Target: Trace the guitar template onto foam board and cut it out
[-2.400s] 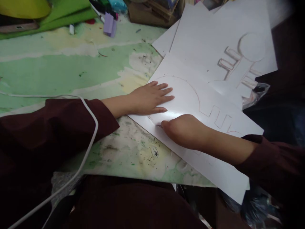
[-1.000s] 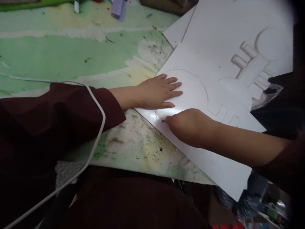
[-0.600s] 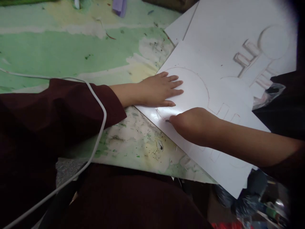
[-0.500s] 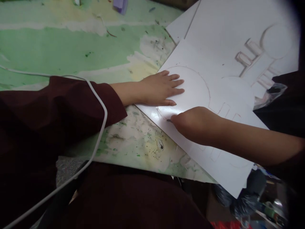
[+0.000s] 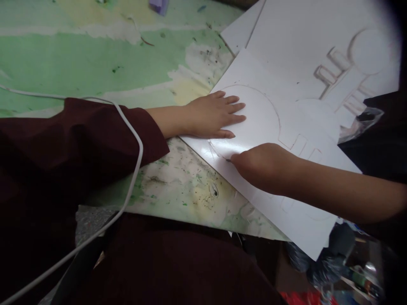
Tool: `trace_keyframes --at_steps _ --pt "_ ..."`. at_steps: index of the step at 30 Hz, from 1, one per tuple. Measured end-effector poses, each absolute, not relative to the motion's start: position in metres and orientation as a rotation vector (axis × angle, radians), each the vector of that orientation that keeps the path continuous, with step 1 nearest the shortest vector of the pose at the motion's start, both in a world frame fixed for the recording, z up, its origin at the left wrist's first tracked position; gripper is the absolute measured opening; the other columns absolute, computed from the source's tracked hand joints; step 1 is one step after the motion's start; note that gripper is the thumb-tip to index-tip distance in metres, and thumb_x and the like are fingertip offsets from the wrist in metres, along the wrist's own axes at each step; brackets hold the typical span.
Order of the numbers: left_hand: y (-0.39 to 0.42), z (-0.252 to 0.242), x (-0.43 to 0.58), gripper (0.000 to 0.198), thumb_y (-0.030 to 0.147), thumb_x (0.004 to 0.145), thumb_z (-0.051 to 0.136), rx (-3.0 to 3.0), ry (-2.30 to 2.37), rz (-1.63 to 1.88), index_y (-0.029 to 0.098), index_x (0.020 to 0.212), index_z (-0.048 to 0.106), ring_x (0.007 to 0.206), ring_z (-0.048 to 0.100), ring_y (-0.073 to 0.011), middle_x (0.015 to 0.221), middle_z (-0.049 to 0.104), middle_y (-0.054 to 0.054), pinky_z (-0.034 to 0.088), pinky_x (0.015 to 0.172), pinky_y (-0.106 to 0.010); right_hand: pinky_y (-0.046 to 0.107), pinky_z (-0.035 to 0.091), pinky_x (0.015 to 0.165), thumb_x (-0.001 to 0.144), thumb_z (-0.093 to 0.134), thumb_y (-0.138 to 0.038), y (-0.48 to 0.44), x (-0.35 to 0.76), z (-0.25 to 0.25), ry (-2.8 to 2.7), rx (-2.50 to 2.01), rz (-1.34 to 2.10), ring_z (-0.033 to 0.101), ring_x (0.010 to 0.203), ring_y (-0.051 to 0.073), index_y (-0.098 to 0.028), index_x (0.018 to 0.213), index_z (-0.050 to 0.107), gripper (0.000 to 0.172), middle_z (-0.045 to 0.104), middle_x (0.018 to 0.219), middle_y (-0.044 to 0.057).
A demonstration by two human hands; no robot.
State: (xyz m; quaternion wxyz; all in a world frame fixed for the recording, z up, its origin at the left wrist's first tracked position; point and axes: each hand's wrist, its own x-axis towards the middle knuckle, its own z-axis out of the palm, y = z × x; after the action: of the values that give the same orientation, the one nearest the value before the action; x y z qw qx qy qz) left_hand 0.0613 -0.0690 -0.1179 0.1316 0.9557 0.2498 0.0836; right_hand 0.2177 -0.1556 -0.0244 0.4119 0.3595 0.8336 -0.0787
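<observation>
My left hand (image 5: 219,115) lies flat with fingers spread on a white sheet (image 5: 254,63), inside a thinly drawn round outline. To its lower right, my right hand (image 5: 254,163) is closed around a thin drawing tool (image 5: 228,160). Only the dark tip of the tool shows, touching the lower part of the curved line; its body is hidden by the hand. More faint outlines run across the sheet beside and below my right forearm.
Another sheet with a shaded drawing (image 5: 333,67) lies at the upper right. The green and white stained table (image 5: 79,59) holds a purple object (image 5: 159,6). A white cable (image 5: 136,140) crosses my left sleeve. Dark plastic bags (image 5: 327,262) are at the lower right.
My right hand and the tool's tip have shifted slightly to the right along the curved line. My left hand stays spread on the sheet.
</observation>
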Motion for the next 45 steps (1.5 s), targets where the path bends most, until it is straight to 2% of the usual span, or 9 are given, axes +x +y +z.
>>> trace_keyframes --at_steps 3,7,13,23,32,39,43,45 --pt "-0.07 -0.116 0.062 0.059 0.053 0.088 0.037 2.748 0.742 0.208 0.027 0.14 0.033 0.139 0.011 -0.035 0.153 0.02 0.0 0.012 0.108 -0.052 0.028 0.027 0.05 0.08 0.051 -0.015 -0.158 0.226 -0.026 2.151 0.945 -0.228 0.046 0.046 0.013 -0.019 0.072 0.058 0.011 0.053 0.054 0.002" --pt "-0.071 -0.114 0.063 0.058 0.052 0.087 0.039 2.722 0.767 0.184 0.027 0.14 0.034 0.139 0.01 -0.0362 0.153 0.021 -0.001 0.011 0.108 -0.054 0.029 0.027 0.051 0.081 0.05 -0.015 -0.159 0.229 -0.027 2.198 0.986 -0.282 0.047 0.048 0.014 -0.02 0.07 0.057 0.014 0.052 0.053 0.002" --pt "-0.069 -0.117 0.062 0.059 0.053 0.087 0.037 2.751 0.723 0.252 0.026 0.139 0.036 0.139 0.013 -0.034 0.152 0.022 0.0 0.013 0.109 -0.052 0.029 0.029 0.052 0.085 0.042 -0.016 -0.163 0.231 -0.025 2.166 0.956 -0.24 0.05 0.051 0.016 -0.019 0.083 0.06 0.019 0.057 0.061 0.004" --pt "-0.07 -0.115 0.062 0.059 0.051 0.087 0.04 2.744 0.728 0.256 0.025 0.14 0.035 0.139 0.014 -0.0337 0.152 0.023 -0.004 0.012 0.109 -0.051 0.028 0.027 0.048 0.085 0.04 -0.018 -0.178 0.248 -0.027 2.094 1.017 -0.18 0.05 0.05 0.016 -0.019 0.088 0.059 0.019 0.06 0.066 0.006" --pt "-0.072 -0.113 0.062 0.058 0.051 0.088 0.041 2.724 0.767 0.233 0.028 0.141 0.033 0.139 0.013 -0.0326 0.153 0.022 -0.002 0.012 0.109 -0.05 0.027 0.019 0.045 0.087 0.036 -0.019 -0.206 0.287 -0.024 2.12 1.112 -0.144 0.048 0.045 0.016 -0.02 0.094 0.057 0.023 0.059 0.06 0.004" --pt "-0.071 -0.111 0.059 0.059 0.05 0.09 0.037 2.777 0.826 0.233 0.02 0.141 0.032 0.139 0.016 -0.0299 0.153 0.022 -0.01 0.013 0.11 -0.048 0.027 0.016 0.047 0.09 0.036 -0.022 -0.214 0.303 -0.003 2.095 1.338 -0.153 0.048 0.045 0.015 -0.02 0.082 0.054 0.02 0.058 0.059 0.003" --pt "-0.08 -0.099 0.055 0.052 0.044 0.092 0.039 2.84 0.828 0.319 0.013 0.133 0.042 0.138 0.021 -0.0298 0.149 0.028 -0.017 0.018 0.11 -0.045 0.027 0.017 0.048 0.093 0.032 -0.03 -0.233 0.334 0.004 2.017 1.635 -0.035 0.051 0.046 0.017 -0.019 0.082 0.051 0.024 0.058 0.057 0.003" --pt "-0.096 -0.09 0.056 0.05 0.044 0.091 0.041 2.864 0.736 0.33 0.012 0.129 0.047 0.133 0.031 -0.0292 0.146 0.035 -0.018 0.025 0.107 -0.042 0.027 0.019 0.048 0.094 0.032 -0.033 -0.246 0.346 0.0 2.025 1.765 -0.042 0.054 0.049 0.018 -0.02 0.081 0.05 0.026 0.059 0.059 0.003"
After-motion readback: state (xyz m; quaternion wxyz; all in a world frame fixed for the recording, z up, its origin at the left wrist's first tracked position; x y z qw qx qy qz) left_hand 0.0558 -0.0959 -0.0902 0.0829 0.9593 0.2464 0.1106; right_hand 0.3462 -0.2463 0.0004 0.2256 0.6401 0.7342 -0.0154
